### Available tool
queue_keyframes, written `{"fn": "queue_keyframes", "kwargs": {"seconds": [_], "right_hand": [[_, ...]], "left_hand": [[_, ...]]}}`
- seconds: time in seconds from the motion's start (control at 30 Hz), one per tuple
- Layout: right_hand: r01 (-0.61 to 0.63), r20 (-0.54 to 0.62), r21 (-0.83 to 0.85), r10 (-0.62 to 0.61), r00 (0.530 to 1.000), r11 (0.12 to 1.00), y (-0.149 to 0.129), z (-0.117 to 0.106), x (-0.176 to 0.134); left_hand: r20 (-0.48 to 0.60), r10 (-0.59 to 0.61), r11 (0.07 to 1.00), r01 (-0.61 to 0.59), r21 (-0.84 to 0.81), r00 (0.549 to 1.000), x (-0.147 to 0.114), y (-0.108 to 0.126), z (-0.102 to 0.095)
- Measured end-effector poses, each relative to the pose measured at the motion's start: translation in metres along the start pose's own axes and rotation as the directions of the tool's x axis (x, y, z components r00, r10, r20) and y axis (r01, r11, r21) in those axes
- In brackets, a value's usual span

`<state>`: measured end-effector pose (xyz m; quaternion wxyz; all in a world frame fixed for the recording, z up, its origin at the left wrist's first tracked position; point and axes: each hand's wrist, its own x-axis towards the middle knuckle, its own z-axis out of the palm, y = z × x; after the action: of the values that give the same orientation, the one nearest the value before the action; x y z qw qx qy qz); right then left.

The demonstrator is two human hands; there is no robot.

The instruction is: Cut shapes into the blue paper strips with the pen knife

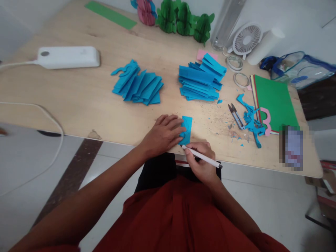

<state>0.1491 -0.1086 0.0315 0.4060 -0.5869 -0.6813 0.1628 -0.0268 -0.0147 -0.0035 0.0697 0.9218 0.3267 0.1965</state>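
My left hand (166,134) lies flat with its fingers stretched over a small blue paper piece (187,126) near the table's front edge. Dark curved lines show faintly on that paper. In my right hand (203,162) is a white pen (203,156), its tip by the paper's lower edge; I cannot tell whether it touches. Further back stand two piles of folded blue paper, a left pile (140,85) and a right pile (201,80). Thread snips (236,116) rest to the right, beside a heap of blue paper scraps (253,120).
A white power strip (69,57) with a cord lies at the left. Green paper figures (183,21), a small fan (246,39) and tape rolls (240,79) line the back. Green paper sheets (275,101), a pink cutout (266,120) and a blurred-out object (292,148) occupy the right.
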Motion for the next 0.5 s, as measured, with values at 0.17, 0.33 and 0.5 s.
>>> {"fn": "queue_keyframes", "kwargs": {"seconds": [0.17,0.33,0.5], "right_hand": [[0.035,0.002,0.015,-0.035,0.999,0.999,0.0005,0.0064,0.0003],[0.029,0.001,0.006,-0.029,1.000,1.000,0.0003,0.0070,0.0005],[0.018,0.000,-0.018,-0.018,1.000,1.000,-0.0002,0.0077,0.0000]], "left_hand": [[-0.013,-0.001,1.000,0.000,-0.009,1.000,0.0001,0.0003,0.0005],[-0.011,0.002,1.000,-0.002,-0.002,1.000,-0.0006,0.0001,0.0009],[-0.010,-0.003,1.000,0.003,-0.017,1.000,0.0002,0.0008,-0.0004]]}}
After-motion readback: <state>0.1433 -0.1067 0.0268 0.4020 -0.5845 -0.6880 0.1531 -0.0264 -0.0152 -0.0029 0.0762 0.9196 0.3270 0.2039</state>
